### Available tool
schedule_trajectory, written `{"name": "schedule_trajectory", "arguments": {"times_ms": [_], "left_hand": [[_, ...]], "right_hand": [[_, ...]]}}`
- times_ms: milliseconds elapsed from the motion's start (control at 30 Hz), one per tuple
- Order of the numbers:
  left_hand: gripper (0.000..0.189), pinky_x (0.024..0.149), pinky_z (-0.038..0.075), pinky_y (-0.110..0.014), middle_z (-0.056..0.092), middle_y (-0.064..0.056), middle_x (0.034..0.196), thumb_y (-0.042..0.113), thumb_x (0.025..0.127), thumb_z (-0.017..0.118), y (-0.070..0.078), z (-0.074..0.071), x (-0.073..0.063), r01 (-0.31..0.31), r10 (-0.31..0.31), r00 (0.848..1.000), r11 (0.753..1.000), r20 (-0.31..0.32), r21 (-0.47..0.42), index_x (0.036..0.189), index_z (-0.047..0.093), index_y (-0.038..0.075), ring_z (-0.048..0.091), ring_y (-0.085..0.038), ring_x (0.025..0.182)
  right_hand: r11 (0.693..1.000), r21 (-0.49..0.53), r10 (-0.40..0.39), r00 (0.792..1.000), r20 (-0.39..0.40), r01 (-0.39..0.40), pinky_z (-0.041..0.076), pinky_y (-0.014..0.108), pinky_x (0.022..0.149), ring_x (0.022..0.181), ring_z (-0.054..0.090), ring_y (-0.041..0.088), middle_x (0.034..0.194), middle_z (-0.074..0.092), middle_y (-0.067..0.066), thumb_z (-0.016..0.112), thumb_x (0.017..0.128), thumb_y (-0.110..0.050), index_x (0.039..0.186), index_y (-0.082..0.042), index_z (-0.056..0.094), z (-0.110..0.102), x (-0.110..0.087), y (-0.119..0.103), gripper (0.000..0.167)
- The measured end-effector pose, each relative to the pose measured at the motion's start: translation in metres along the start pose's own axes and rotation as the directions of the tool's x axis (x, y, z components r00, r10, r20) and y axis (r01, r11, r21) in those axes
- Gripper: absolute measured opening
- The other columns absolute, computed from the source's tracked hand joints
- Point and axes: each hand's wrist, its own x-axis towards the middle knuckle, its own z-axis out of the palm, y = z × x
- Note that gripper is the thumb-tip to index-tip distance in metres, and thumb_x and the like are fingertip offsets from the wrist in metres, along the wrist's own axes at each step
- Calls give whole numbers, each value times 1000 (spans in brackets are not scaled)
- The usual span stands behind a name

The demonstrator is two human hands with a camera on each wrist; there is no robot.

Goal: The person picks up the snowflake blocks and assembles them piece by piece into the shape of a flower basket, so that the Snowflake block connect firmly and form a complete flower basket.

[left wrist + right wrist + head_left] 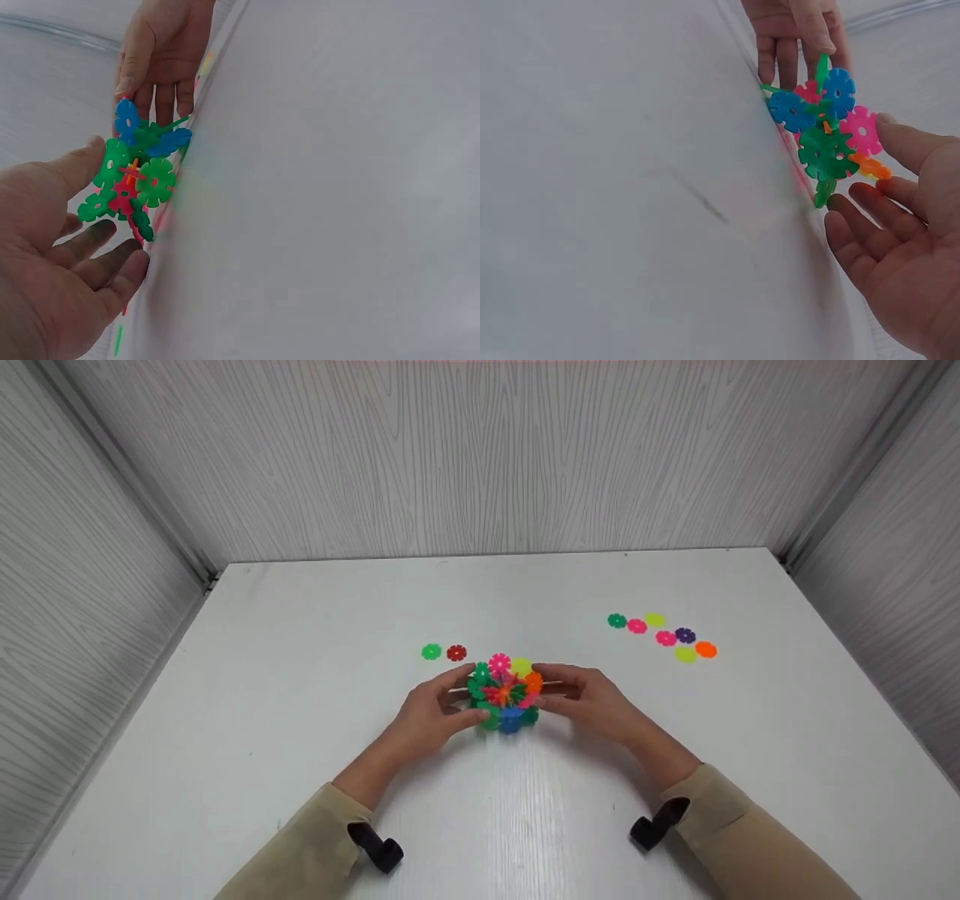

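A ball-like cluster of interlocked plastic snowflake discs point(510, 720), in green, blue, pink, orange and yellow, is between my two hands at the middle of the table. On its left side my left hand point(430, 718) holds it, the thumb against a green disc point(112, 161) and the fingers curved beneath. From the other side my right hand point(600, 703) holds the cluster, with its thumb at a pink disc point(862, 130) and the fingers curving under an orange disc point(871, 166). The cluster's far side is hidden in the head view.
Just beyond the cluster lie a light green disc point(431, 651) and a red disc point(457, 653). Several loose discs, among them a purple disc point(685, 635) and an orange disc point(706, 649), lie farther right on the white table point(337, 615). Grey wood-grain walls point(480, 457) enclose the table.
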Motion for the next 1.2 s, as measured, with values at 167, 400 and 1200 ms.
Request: {"name": "schedule_trajectory", "arguments": {"times_ms": [167, 400, 1200], "left_hand": [[76, 109, 51, -41, 59, -5, 151, 23, 96, 81, -2, -1, 11, 22, -22, 1000, 1000, -12, -11, 163, 45, 24, 60, -27, 136], [74, 110, 51, -37, 57, -6, 154, 20, 99, 78, -5, -5, 29, 37, -37, 999, 998, -3, -59, 163, 44, 20, 59, -27, 138], [71, 113, 47, -35, 50, -8, 159, 20, 103, 73, -8, -28, 89, 49, -50, 999, 996, -7, -80, 165, 39, 14, 55, -24, 141]], "right_hand": [[1000, 9, 11, 1000, -7, -11, 54, 34, 105, 131, 64, 25, 147, 63, 6, 76, 100, -32, 156, -14, 55, -1, 6, -1, 62], [999, 20, 36, 999, -36, -35, 56, 34, 103, 128, 65, 24, 145, 65, 6, 75, 101, -34, 156, -15, 55, -4, 20, 1, 62], [990, 25, 143, 987, -75, -142, 55, 41, 105, 128, 60, 25, 149, 60, 7, 71, 104, -36, 160, -16, 49, -21, 81, -3, 63]]}}
